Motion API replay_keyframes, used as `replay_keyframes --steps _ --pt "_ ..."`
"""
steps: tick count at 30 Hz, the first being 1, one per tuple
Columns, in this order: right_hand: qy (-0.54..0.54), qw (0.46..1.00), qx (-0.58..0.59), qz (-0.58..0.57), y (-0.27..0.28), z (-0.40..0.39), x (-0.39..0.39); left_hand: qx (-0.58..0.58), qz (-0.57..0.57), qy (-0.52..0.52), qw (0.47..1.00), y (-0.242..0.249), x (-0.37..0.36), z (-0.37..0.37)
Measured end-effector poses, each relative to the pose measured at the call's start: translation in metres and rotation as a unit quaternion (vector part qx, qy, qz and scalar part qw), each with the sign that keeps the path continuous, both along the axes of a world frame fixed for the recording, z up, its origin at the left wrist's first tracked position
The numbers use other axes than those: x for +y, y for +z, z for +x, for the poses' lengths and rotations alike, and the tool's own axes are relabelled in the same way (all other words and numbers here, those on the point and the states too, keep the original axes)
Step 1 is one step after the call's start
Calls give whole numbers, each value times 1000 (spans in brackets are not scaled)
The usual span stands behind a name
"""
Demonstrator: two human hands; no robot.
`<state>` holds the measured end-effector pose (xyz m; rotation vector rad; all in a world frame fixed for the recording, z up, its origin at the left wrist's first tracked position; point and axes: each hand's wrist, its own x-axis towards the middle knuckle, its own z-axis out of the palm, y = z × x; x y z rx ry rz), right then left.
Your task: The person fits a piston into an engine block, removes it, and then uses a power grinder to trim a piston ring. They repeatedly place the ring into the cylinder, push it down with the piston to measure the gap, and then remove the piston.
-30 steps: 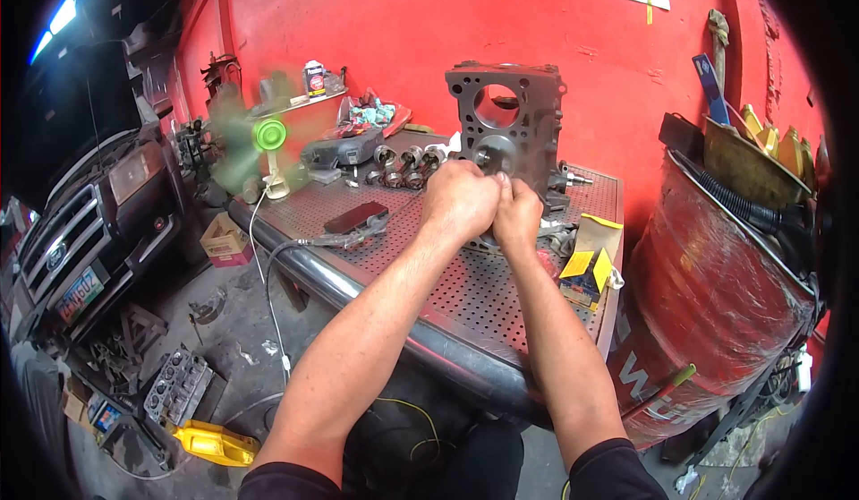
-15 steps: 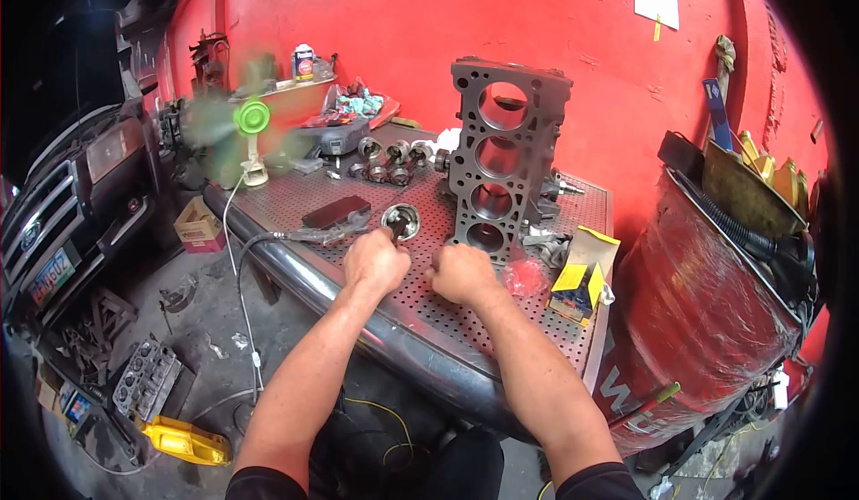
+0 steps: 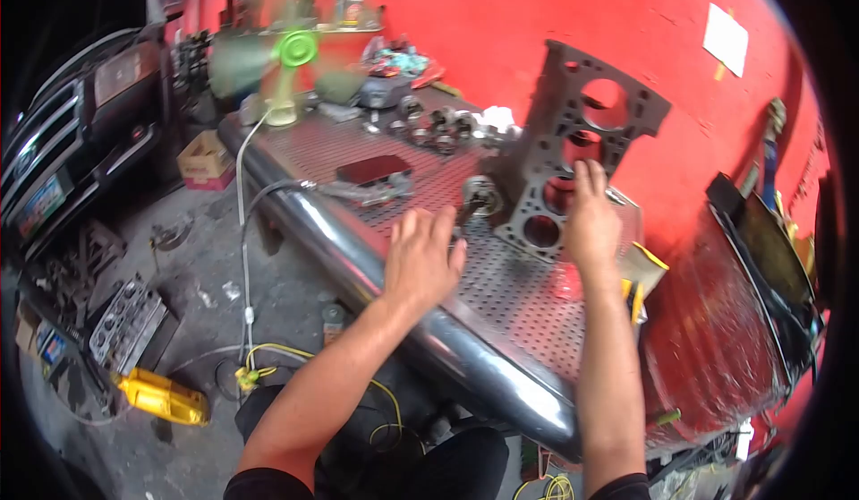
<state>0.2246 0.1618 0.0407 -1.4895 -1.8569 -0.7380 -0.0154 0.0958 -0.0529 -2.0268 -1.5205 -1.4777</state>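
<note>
My left hand is over the perforated metal bench, fingers apart and holding nothing. Just past its fingertips stands a piston with its connecting rod, the rod end toward me. My right hand is raised with its fingers stretched out, overlapping the lower bores of a grey engine block. The block stands on end, its row of cylinder bores facing me. Behind my right wrist lie a red plastic bag and a yellow-and-black box, both partly hidden.
A dark red flat case and an air hose gun lie on the left of the bench. Farther back are several pistons and a running green fan. A wrapped red drum stands right; a vehicle is left.
The view has swung and tilted. My left hand has come off the connecting rod and spread its fingers. My right hand has opened from a fist and risen to the engine block.
</note>
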Motion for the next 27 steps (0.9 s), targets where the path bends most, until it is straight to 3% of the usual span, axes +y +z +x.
replay_keyframes --steps 4,8,9,11,16,17,18,19,21,23,25,27 --pt "-17 998 -59 32 14 -2 4 56 130 -50 989 -41 -62 -47" --pt "-4 993 -97 60 21 13 17 3 78 -23 997 -106 -81 -78" --pt "26 991 -110 72 19 25 30 -37 67 -25 997 -104 -82 -76" --pt "92 988 -91 79 21 44 38 -10 80 -63 995 -95 -80 -88" --pt "41 994 -98 -27 34 83 33 -46 53 -52 996 -104 -93 -102" --pt "73 992 -96 -35 31 79 19 -45 55 -44 997 -107 -100 -103" --pt "104 989 -94 -44 28 74 5 -39 68 -38 996 -106 -104 -106" --pt "97 990 46 -92 20 33 -29 -33 85 -28 995 -104 -110 -107" --pt "191 970 -140 -50 13 -4 -69 -5 114 5 993 -103 -118 -111" --pt "330 929 -44 -163 -4 -84 -126 2 114 24 993 -105 -130 -113" --pt "406 896 -75 -161 -30 -121 -175 -18 124 5 992 -102 -141 -108" --pt "441 863 22 -247 -59 -137 -218 -19 118 -69 990 -90 -155 -97"
